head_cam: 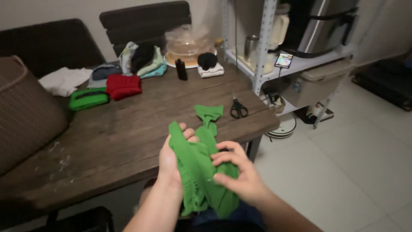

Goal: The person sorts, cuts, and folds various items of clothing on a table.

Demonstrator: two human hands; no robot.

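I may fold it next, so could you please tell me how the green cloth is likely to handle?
The green cloth probably stays floppy: it droops from the left hand and right hand. It looks light, bunching easily. Its frayed edge may snag.

A dark wooden table [128,129] carried everything. Black scissors [238,109] lay near its right edge. Along the far edge sat a folded green cloth [88,98], a red one [123,86], a white one [64,80] and a heap of mixed clothes [141,60]. Toward the far right corner stood a small black bottle [181,69], a black-and-white bundle [209,64] and a covered dish [189,47]. A woven basket [25,111] rested at the left edge.
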